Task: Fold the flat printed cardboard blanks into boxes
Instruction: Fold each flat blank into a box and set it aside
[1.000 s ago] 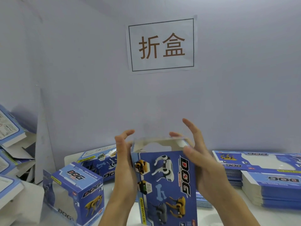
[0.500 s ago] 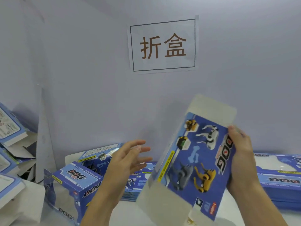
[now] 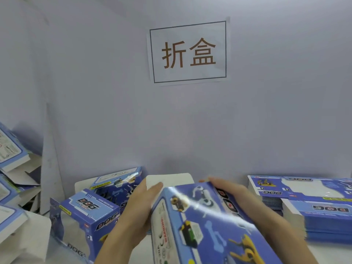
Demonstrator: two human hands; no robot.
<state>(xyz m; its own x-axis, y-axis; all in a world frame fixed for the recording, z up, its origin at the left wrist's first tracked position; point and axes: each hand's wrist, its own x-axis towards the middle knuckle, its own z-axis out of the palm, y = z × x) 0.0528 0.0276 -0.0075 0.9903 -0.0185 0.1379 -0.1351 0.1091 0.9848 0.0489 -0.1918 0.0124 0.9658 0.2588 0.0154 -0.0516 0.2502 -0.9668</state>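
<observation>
- The box in hand is a blue printed carton with toy dogs on its top face and a white warning panel on its left side; it is held low in the middle of the view, above the tabletop, lying lengthwise away from the person.
- The left hand lies along the carton's left side; its fingers are fairly straight and press the white end flap that stands up at the far end; they are not curled round anything that I can see.
- The right hand wraps over the far right edge; its fingers are clamped on the carton, though blur hides the tips.
- Judged step: closing the far end, tucking that flap in.
- Risks: the flap may buckle or crease off its score line if pressed before the side tabs are in; I cannot tell whether they are; squeezing too hard could crush the open tube out of square; the glossy card may slip in the right hand's grip.
- A finished box stands just left, and stacks of flat blanks lie at the right; a careless swing could knock either.
</observation>
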